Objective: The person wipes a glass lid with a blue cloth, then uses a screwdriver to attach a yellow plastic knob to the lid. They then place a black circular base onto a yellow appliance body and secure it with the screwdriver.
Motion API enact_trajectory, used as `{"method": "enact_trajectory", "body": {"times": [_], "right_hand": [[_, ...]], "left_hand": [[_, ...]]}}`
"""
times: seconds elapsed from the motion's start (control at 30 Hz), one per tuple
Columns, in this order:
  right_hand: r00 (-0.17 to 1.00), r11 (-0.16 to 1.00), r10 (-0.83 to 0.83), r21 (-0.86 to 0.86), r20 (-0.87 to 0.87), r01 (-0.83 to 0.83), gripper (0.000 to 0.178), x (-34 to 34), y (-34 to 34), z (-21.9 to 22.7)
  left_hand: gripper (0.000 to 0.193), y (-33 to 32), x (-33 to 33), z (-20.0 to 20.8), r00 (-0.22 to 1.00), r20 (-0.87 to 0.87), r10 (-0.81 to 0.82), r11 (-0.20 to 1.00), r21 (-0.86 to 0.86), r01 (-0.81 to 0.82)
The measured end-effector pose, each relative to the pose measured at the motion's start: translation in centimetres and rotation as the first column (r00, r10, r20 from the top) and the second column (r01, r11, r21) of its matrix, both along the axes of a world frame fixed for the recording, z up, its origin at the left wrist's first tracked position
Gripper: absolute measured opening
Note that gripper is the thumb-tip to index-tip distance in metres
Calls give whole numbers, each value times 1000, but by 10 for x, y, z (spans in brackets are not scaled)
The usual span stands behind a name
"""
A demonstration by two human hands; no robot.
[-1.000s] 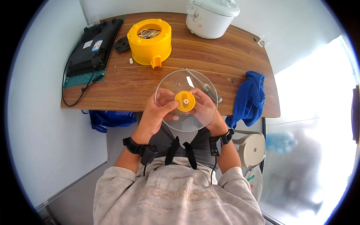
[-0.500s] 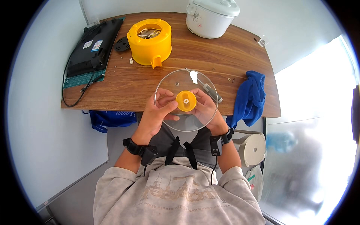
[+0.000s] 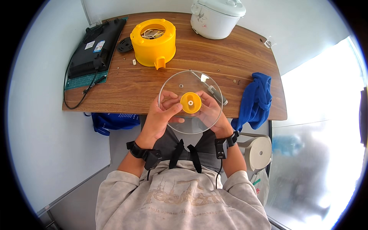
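Nudged slightly rightward since the earlier frame, a yellow knob (image 3: 191,102) sits over the middle of a clear glass lid (image 3: 191,86), while a patch of glare has slid up and right across the pane. Held by 2 bare hands, the metal-rimmed lid hovers over the near edge of a wooden table (image 3: 199,50) and the wearer's lap. The left hand (image 3: 158,115) pinches the knob, thumb on its left edge; the right hand (image 3: 211,112) closes on the opposite side, its fingertips partly hidden. Whether the knob lies above or below the glass cannot be told.

The lid looks stiff, smooth and breakable, likely slippery and modest in weight; its rim offers the safest hold, with 1 hand on each side. The knob appears to be light, rigid plastic, best gripped around its round edge.

Through the glass shows a grey-handled tool (image 3: 217,95). Beyond stand a yellow housing (image 3: 147,53) and a white cooker (image 3: 214,23); a blue cloth (image 3: 256,96) lies at right, and a black appliance (image 3: 92,53) rests on a green mat (image 3: 78,82) at left.
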State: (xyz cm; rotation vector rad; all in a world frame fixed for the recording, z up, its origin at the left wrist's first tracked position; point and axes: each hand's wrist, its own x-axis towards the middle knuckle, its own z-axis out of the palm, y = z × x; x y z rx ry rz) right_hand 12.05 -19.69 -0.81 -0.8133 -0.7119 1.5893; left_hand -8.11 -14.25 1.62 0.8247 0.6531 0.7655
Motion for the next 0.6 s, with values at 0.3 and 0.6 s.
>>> {"method": "enact_trajectory", "body": {"times": [0.3, 0.6], "right_hand": [[1000, 1000, -4, -10, -23, 3, 29, 1, 0, 0], [999, 999, -34, -9, 26, 35, 30, 16, -1, 9]], "left_hand": [[35, 1, 0, 0, 1000, -20, 4, 1000, -1, -4], [34, 6, -3, -5, 999, -12, 39, 999, -16, -39]]}}
